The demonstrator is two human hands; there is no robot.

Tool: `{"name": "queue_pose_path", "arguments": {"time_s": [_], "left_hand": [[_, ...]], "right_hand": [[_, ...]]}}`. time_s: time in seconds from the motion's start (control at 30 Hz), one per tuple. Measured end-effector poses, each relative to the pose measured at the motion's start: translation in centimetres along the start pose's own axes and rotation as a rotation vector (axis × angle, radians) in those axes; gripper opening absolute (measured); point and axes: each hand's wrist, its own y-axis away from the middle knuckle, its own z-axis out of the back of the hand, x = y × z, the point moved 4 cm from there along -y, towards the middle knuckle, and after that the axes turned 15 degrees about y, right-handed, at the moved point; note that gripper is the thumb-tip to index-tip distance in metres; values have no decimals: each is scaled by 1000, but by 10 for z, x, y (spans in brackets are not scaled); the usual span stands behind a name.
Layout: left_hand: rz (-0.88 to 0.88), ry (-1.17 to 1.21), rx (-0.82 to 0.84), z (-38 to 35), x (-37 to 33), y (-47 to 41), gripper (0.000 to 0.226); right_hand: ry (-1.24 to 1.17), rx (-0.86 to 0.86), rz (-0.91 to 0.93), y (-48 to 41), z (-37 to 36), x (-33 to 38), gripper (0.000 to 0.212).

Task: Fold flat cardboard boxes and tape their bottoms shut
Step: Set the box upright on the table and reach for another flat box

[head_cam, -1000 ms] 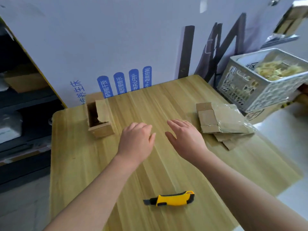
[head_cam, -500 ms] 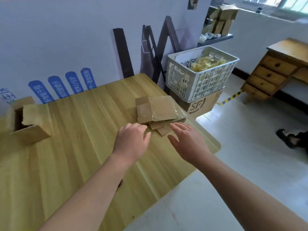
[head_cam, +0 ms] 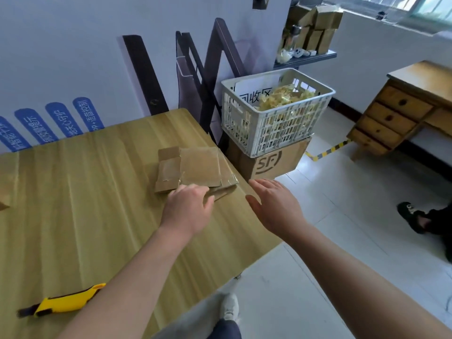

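A small stack of flat cardboard boxes [head_cam: 195, 167] lies near the right edge of the wooden table [head_cam: 80, 192]. My left hand [head_cam: 188, 209] rests on the near edge of the stack, fingers spread over the lowest pieces, gripping nothing that I can see. Just right of the stack, at the table's edge, my right hand [head_cam: 274, 206] hovers open and empty with fingers apart. The folded box from before is almost out of view at the far left edge [head_cam: 3, 205].
A yellow utility knife [head_cam: 63, 302] lies at the table's near left. Beyond the table's right edge a white plastic crate [head_cam: 276, 118] of scraps sits on a brown SF carton [head_cam: 274, 162]. A wooden drawer desk [head_cam: 396, 113] stands far right. Another person's foot [head_cam: 413, 216] is on the tiled floor.
The view has swung right toward the flat stack. Both hands have moved toward it; the left now touches its near edge and the right has reached the table's edge beside it.
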Motion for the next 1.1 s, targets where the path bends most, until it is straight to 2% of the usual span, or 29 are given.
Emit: {"name": "queue_pose_path", "arguments": {"time_s": [0.47, 0.63, 0.93, 1.1], "left_hand": [[286, 78, -79, -27, -5, -141, 39], [417, 75, -171, -36, 2, -162, 38], [753, 139, -395, -77, -11, -175, 38], [918, 141, -451, -96, -21, -173, 40]], "right_hand": [[-15, 81, 252, -175, -35, -63, 48], [-51, 87, 378, -222, -50, -66, 46], [-74, 99, 732, -290, -83, -79, 46], [-68, 114, 876, -312, -93, -77, 47]]}}
